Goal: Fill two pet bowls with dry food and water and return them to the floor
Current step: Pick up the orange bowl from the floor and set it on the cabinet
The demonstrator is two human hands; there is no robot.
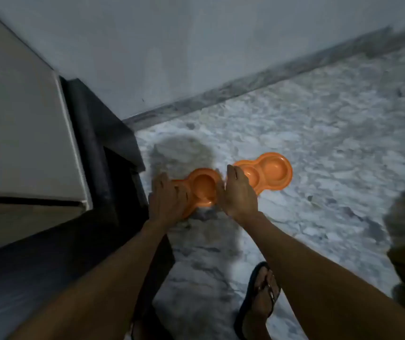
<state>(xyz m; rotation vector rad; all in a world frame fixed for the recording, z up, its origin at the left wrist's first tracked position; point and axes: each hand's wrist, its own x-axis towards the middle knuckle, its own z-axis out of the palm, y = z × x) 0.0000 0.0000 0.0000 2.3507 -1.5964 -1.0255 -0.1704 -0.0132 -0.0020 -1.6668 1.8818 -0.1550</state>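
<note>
Bowl on the left (204,192) sits on marble floor (319,143), half hidden under the left hand (166,196). The right bowl (273,171) points its long axis away rightward, near end under the right hand (238,190). Blur hides any grip.

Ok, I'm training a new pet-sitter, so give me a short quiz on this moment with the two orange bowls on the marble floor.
1. True or false: the visible wells of the left orange double-well plastic bowl and the right orange double-well plastic bowl hold dry food.
2. Which hand is at the bowl nearer the dark cabinet? A. left hand B. right hand C. neither
3. Fill in: the foot near the bottom edge wears a dark ____.
Key: 1 false, the wells look empty; 2 A; 3 sandal.
</note>
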